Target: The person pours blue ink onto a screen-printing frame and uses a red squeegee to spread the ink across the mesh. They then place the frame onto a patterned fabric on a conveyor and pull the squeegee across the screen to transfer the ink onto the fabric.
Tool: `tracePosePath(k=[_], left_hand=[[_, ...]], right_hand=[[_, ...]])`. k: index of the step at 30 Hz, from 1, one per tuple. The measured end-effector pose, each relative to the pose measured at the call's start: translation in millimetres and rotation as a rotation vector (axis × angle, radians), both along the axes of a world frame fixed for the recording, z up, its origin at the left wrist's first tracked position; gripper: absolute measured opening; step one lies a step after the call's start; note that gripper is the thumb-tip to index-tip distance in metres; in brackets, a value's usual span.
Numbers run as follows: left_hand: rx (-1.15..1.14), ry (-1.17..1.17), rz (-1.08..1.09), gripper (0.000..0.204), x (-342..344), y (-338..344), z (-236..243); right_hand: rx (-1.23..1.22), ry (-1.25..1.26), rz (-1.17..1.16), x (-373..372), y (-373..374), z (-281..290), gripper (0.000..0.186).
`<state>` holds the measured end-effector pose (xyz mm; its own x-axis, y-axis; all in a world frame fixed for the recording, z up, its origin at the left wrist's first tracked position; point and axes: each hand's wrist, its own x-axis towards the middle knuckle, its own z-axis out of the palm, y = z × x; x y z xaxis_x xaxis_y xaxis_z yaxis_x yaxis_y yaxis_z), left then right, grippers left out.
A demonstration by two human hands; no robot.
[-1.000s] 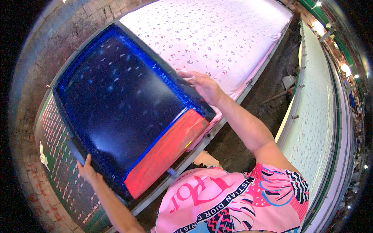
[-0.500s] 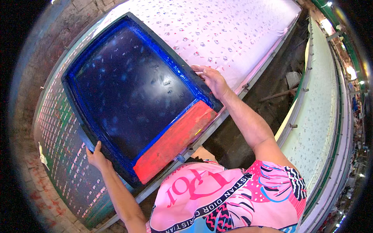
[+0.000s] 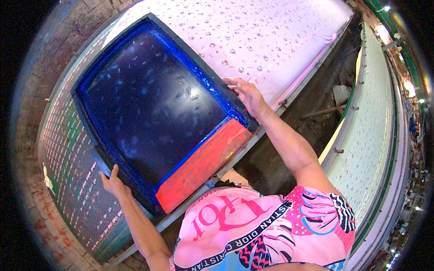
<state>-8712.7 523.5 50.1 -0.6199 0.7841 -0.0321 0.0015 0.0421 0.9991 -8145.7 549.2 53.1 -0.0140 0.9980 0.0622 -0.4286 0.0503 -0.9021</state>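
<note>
A large screen printing frame (image 3: pixel 156 108) with a dark mesh and blue ink along its inner edges lies slanted over a long table. Its near end carries a flat red-orange strip (image 3: pixel 203 165). My left hand (image 3: pixel 115 184) grips the frame's left side near the close corner, thumb on top and fingers partly hidden beneath. On the opposite side, my right hand (image 3: pixel 247 95) holds the frame's outer edge close to the near right corner; its fingers are bent around the rim, and some are hidden.
White fabric with small repeated prints (image 3: pixel 266 40) stretches along the table beyond the frame. Rows of pale marks cover the dark greenish surface (image 3: pixel 86 189) on the left. A metal rail (image 3: pixel 312 70) edges the table. Across a dark aisle (image 3: pixel 280 149) stands another long pale table (image 3: pixel 373 131).
</note>
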Motion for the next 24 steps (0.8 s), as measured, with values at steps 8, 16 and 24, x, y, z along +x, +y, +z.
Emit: tracePosePath(k=[8,16,24], left_hand=[[-0.001,0.067,0.016,0.054,11.7,3.9,-3.9],[-0.082,0.075,0.014,0.064,-2.3,10.0,-27.4],[-0.089,0.136,0.056,0.061,7.8,12.4,-33.2]], right_hand=[[0.048,-0.097,0.025,13.4,7.3,-8.0,0.063],[0.494,-1.429,-0.091,-35.5,-31.9,24.8,0.059],[0.723,-1.381,0.533,-119.6,-124.2,44.5,0.055]])
